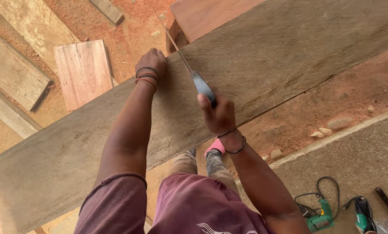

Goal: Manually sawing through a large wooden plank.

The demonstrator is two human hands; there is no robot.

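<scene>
Wood fills the frame's middle: a long grey plank (263, 65) runs from lower left to upper right. The right hand (217, 113) has its grip clamped on a handsaw (193, 73), whose thin blade reaches toward the upper centre. The left hand (152, 60) curls over the plank's far edge, steadying it. Stiff and likely heavy, the plank is best held by its edges. Green power tools (321, 218) lie lower right.

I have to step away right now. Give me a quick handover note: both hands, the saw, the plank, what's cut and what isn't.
Left hand: gripping the far edge of the long plank, steadying it.
Right hand: closed on the handsaw handle, blade lying across the plank toward the far edge.
Done: cut depth can't be judged from here.
Left: plank looks still in one piece.
Nearby: green power tool on the concrete.
</scene>
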